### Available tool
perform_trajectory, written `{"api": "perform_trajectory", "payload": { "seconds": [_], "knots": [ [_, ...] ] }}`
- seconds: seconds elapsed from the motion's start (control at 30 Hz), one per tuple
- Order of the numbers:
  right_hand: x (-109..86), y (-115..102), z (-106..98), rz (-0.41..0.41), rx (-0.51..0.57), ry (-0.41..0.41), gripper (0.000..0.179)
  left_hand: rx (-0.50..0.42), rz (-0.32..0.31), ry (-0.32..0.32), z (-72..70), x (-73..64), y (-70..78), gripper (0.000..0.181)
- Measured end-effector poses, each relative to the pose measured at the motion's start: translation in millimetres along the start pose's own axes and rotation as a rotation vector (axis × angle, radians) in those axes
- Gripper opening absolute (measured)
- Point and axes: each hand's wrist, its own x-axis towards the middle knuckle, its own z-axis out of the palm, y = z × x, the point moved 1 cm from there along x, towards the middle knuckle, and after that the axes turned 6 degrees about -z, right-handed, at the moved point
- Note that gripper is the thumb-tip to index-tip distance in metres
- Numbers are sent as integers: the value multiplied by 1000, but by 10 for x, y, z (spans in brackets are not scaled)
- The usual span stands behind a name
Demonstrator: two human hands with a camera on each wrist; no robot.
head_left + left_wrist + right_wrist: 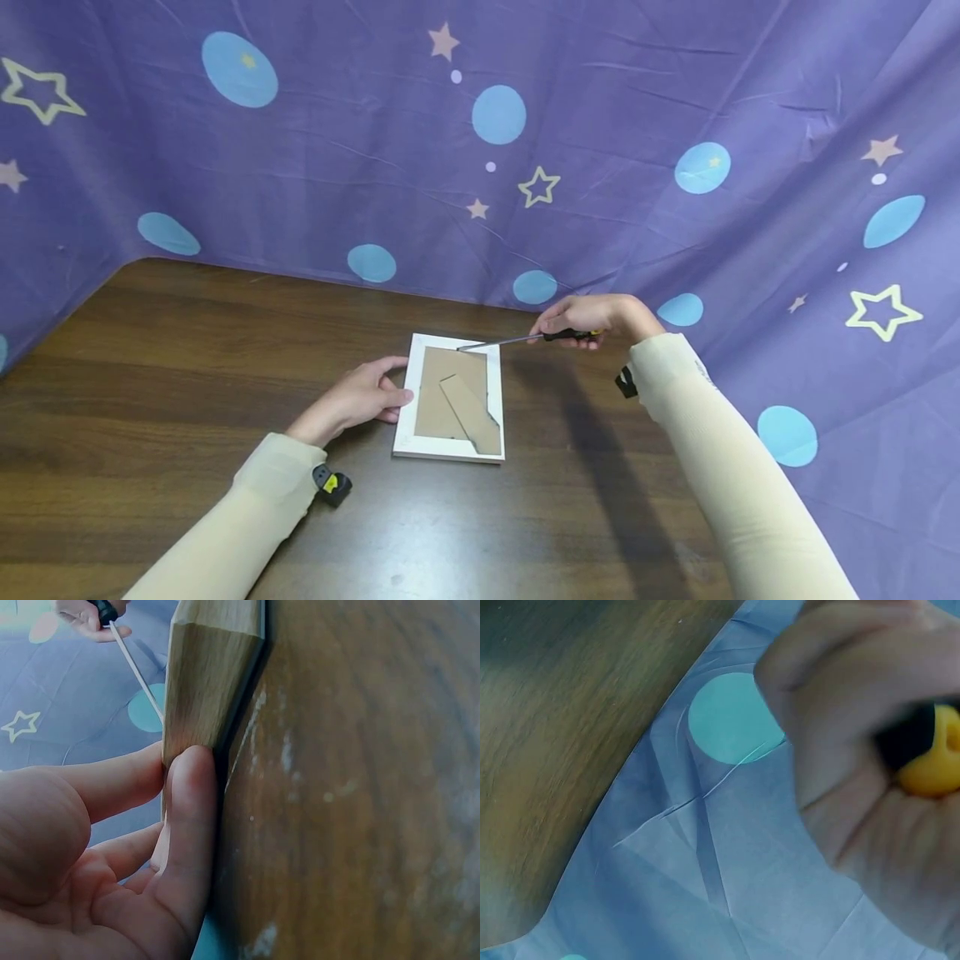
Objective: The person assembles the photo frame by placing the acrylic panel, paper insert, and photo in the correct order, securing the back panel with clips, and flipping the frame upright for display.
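Observation:
A white picture frame (450,450) lies face down on the table, its brown backing board (442,400) and slanting easel leg (468,408) showing. With thumb and fingers, my left hand (363,393) grips its left edge. That edge looks like pale wood in the left wrist view, where the left hand (142,847) holds it. My right hand (588,315) grips a screwdriver by its black and yellow handle (570,334). The shaft (510,340) reaches left, and its tip touches the top edge of the backing. In the right wrist view, the yellow handle end (930,769) pokes out of the fist.
The brown wooden table (187,375) carries the frame. Behind it and to the right hangs a purple cloth (360,125) with stars and blue dots, close to my right hand. A dark strap with a yellow mark (332,484) sits at my left wrist.

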Motion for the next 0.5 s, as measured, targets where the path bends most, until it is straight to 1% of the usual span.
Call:
{"api": "perform_trajectory", "payload": {
  "seconds": [0.1, 0.17, 0.4, 0.5],
  "knots": [
    [-17, -23, 11, 45, 60, -8, 38, 1, 4, 0, 0, 8, -2, 73],
    [-21, -44, 18, 61, 82, -20, 39, 7, 5, 1, -2, 13, -5, 73],
    [-1, -88, 38, 73, 91, -46, 40, 20, 2, 0, -1, 15, -2, 71],
    [-2, -107, 36, 78, 79, -52, 41, 21, 8, 1, 2, 4, 12, 71]
  ]
}}
